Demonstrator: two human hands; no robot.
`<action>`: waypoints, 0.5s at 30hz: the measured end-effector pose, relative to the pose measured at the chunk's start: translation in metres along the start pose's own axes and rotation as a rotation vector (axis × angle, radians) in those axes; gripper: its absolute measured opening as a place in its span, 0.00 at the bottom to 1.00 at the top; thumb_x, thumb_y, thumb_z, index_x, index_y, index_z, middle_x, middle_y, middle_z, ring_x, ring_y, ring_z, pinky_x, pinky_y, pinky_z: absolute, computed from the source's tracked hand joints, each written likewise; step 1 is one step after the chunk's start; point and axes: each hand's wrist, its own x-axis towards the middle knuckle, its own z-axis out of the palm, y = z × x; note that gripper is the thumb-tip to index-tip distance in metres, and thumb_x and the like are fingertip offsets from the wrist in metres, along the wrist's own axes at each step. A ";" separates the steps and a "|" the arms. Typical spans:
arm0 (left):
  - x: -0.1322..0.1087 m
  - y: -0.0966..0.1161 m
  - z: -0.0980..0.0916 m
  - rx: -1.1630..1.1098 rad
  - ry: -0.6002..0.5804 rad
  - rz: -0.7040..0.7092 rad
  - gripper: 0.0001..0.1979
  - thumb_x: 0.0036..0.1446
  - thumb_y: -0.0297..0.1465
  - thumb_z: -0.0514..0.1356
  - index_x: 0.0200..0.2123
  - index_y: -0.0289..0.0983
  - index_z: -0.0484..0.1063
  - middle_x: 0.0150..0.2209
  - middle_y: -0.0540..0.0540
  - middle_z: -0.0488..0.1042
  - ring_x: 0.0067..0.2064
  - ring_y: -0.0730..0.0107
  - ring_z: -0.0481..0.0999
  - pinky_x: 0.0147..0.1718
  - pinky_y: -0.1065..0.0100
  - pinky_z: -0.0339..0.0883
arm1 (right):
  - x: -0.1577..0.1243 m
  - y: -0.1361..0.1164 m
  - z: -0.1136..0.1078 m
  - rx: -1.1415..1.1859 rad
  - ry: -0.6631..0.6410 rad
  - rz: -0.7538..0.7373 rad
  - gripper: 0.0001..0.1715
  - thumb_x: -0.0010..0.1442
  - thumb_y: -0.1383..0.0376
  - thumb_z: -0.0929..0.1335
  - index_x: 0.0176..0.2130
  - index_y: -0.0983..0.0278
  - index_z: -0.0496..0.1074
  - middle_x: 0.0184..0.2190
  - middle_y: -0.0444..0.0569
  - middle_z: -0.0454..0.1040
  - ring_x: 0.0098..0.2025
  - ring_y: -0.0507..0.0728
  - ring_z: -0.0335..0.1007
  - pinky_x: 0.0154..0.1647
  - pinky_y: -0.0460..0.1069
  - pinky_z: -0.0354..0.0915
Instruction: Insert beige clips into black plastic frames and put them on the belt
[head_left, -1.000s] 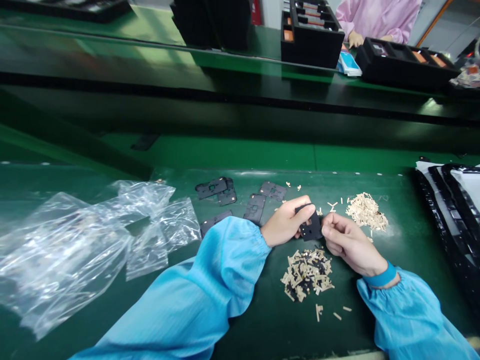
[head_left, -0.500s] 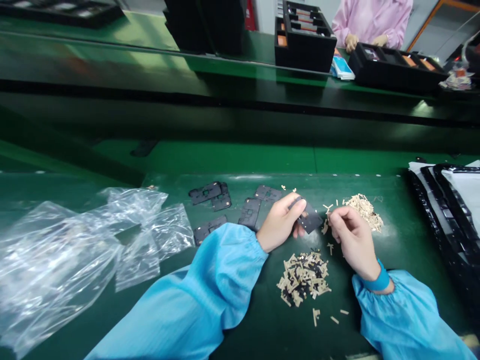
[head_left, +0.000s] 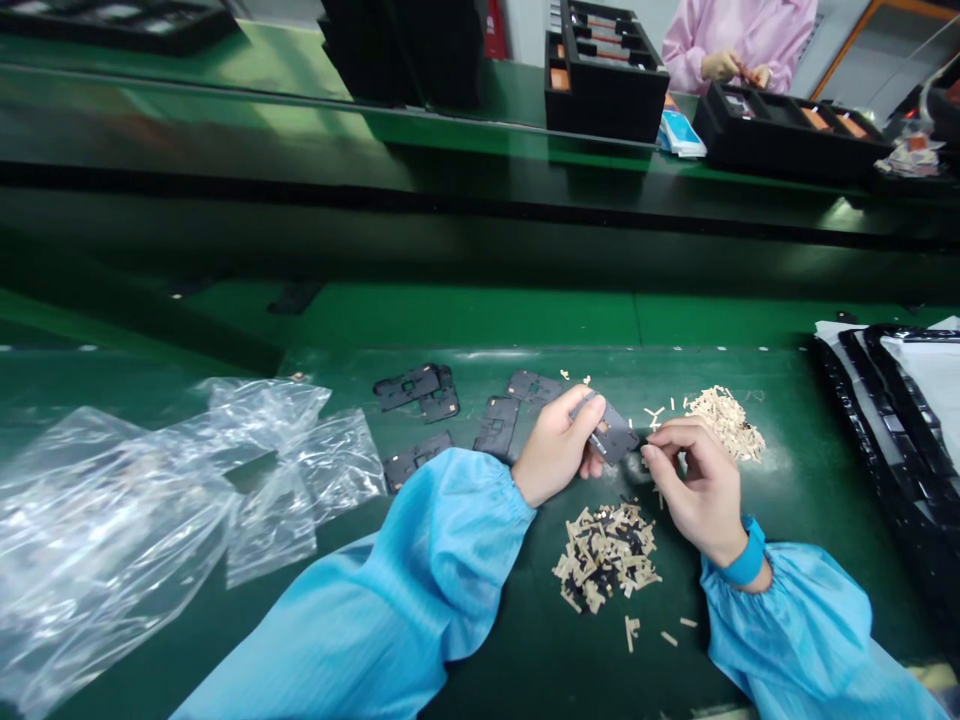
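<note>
My left hand (head_left: pixel 559 445) grips a thin black plastic plate (head_left: pixel 613 437) with small cut-outs, thumb on top. Close to the plate's right edge, my right hand (head_left: pixel 697 480) is closed in a pinch. A small dark bit seems to show at its fingertips, too small to name. Below the hands lies a heap of small tan and black strips (head_left: pixel 606 555). Behind the right hand is a second pile of pale tan strips (head_left: pixel 726 420). Several similar black plates, one of them a plate (head_left: pixel 497 425) beside my left wrist, lie flat on the green table (head_left: pixel 525 660).
Crumpled clear plastic bags (head_left: pixel 135 510) cover the left side. Black trays with white sheets (head_left: pixel 892 430) are stacked at the right edge. Across the gap, a raised green bench (head_left: pixel 262 80) carries black boxes (head_left: pixel 607 95). A person in pink (head_left: pixel 739 40) works behind it.
My right hand has moved slightly left, nearer the plate's edge, and its fingers have turned toward it. The plate has tilted a little. The co-worker's hands have come together.
</note>
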 end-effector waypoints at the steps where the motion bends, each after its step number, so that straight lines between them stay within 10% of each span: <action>1: 0.000 0.000 0.000 0.000 0.001 -0.001 0.19 0.61 0.49 0.58 0.31 0.39 0.62 0.13 0.58 0.66 0.12 0.77 0.66 0.09 0.80 0.55 | 0.000 -0.001 0.000 -0.008 -0.002 -0.009 0.04 0.65 0.70 0.70 0.40 0.60 0.73 0.35 0.48 0.73 0.33 0.55 0.69 0.31 0.50 0.65; 15: 0.000 -0.001 0.001 -0.015 0.015 -0.003 0.18 0.62 0.46 0.58 0.30 0.39 0.62 0.14 0.56 0.66 0.12 0.76 0.65 0.09 0.78 0.54 | 0.001 -0.004 -0.003 -0.111 -0.061 -0.122 0.07 0.65 0.72 0.69 0.39 0.59 0.72 0.33 0.47 0.74 0.31 0.55 0.67 0.32 0.51 0.66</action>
